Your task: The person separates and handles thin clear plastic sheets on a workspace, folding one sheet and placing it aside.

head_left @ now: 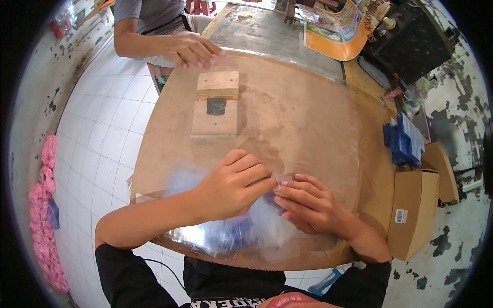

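My left hand [240, 180] and my right hand [311, 203] meet over the near middle of the table, fingertips almost touching. Both are closed in a pinch on what looks like a thin see-through plastic piece [283, 177]; its shape is mostly hidden by the fingers. Under my hands and left forearm lie shiny transparent plastic sheets [205, 237] that catch the light. Farther off, left of centre, sits a wooden block jig [215, 123] with a raised far part and a dark grey plate [216, 106] set in its middle.
Across the table [298, 118], another person's hand [197, 50] hovers at the far left edge. An orange printed sheet [336, 51] lies at the back right. Along the right side are blue packets [403, 139], a cardboard box [411, 210] and a black box [408, 43].
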`<state>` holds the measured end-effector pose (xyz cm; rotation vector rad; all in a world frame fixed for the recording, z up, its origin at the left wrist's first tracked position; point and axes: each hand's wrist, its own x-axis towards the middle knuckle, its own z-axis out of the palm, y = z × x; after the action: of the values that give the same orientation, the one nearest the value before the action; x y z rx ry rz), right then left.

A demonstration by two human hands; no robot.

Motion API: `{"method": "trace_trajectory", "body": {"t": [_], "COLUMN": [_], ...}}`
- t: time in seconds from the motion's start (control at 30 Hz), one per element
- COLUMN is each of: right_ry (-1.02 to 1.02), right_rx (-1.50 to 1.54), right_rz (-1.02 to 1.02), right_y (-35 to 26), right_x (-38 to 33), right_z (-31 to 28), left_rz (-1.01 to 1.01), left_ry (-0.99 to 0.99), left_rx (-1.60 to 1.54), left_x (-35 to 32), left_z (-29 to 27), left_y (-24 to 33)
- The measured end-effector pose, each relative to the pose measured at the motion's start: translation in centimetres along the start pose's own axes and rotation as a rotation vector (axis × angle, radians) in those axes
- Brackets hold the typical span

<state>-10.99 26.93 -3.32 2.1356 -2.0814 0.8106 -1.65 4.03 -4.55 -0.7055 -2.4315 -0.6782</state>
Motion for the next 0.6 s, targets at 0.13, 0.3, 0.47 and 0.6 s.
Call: {"method": "trace_trajectory", "body": {"t": [0.13, 0.3, 0.47, 0.6], "right_ry": [-0.002, 0.01, 0.016, 0.02], "right_rx": [0.005, -0.019, -0.024, -0.028], "right_rz": [-0.005, -0.035, -0.045, -0.051], "right_y": [-0.03, 0.15, 0.07, 0.07], "right_x": [0.0, -0.11, -0.07, -0.01], "right_z": [-0.05, 0.19, 0.04, 0.05], "left_rz": [0.034, 0.124, 0.147, 0.156], "left_ry": [0.009, -0.022, -0.031, -0.039], "left_rx": [0.041, 0.145, 0.165, 0.164], "left_x": [-0.13, 0.31, 0.38, 0.26], "left_z": [0.11, -0.43, -0.65, -0.81], "left_y": [-0.11, 0.06, 0.0, -0.05]}}
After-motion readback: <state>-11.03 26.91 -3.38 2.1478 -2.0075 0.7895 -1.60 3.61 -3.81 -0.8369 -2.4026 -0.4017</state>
